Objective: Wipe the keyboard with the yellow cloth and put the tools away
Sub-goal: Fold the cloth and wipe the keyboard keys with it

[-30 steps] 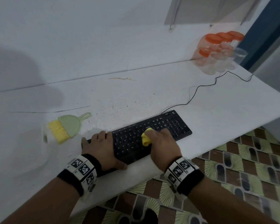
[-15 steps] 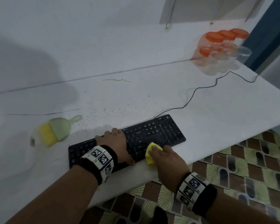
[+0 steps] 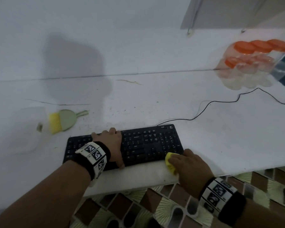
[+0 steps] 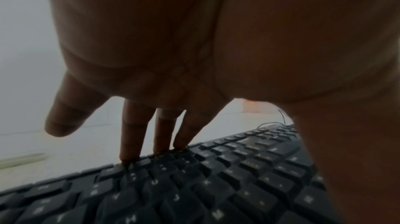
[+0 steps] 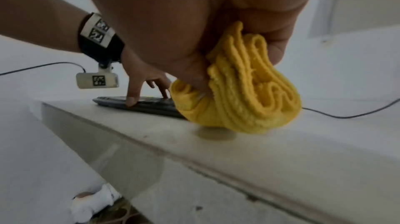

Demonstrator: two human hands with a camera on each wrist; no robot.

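The black keyboard (image 3: pixel 125 145) lies near the front edge of the white tabletop (image 3: pixel 220 129), its long axis running left to right and angled slightly away toward the right; its cable (image 3: pixel 209 104) trails off to the back right. The left hand (image 3: pixel 111 142) rests across the keys, straight fingers (image 4: pixel 129 142) touching the far rows and thumb at the near edge. The right hand (image 3: pixel 190 167) clutches one bunched yellow cloth (image 5: pixel 242 94) at the keyboard's near right corner, touching the tabletop. One green brush (image 3: pixel 62 120) with yellow bristles lies to the left, handle pointing right. Several orange-lidded clear jars (image 3: pixel 252 63) stand against the white wall. Patterned tile floor (image 3: pixel 155 209) shows below.
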